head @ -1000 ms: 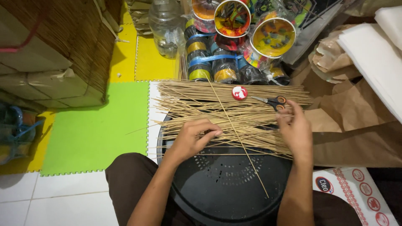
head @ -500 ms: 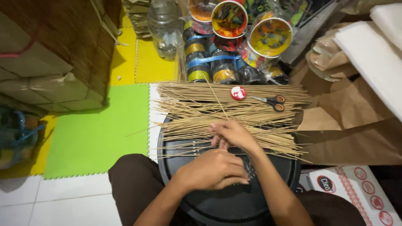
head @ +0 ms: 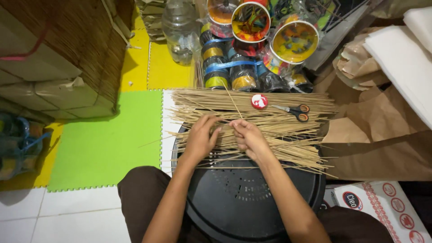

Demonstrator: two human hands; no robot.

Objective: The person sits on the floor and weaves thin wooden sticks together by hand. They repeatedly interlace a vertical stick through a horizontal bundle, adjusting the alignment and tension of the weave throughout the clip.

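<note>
A loose pile of thin tan sticks (head: pixel 279 130) lies across the far half of a round black perforated tray (head: pixel 243 202) on my lap. My left hand (head: pixel 200 140) rests on the pile left of centre, fingers spread over the sticks. Just beside it, my right hand (head: pixel 249 138) has its fingers curled and pinches a single stick (head: pixel 229 101) that slants up and away over the pile. The fingertips of the two hands nearly touch.
Small scissors (head: pixel 294 111) and a round red cap (head: pixel 259 101) lie on the sticks' far side. Colourful tape rolls and tins (head: pixel 252 49) and a plastic bottle (head: pixel 180 31) stand behind. Brown paper (head: pixel 378 130) is right, cardboard boxes (head: pixel 54 67) left, a green mat (head: pixel 108 139) below them.
My hands, spread wide over the pile a second ago, have come together at its middle. The right hand has left the scissors' side and taken hold of one stick.
</note>
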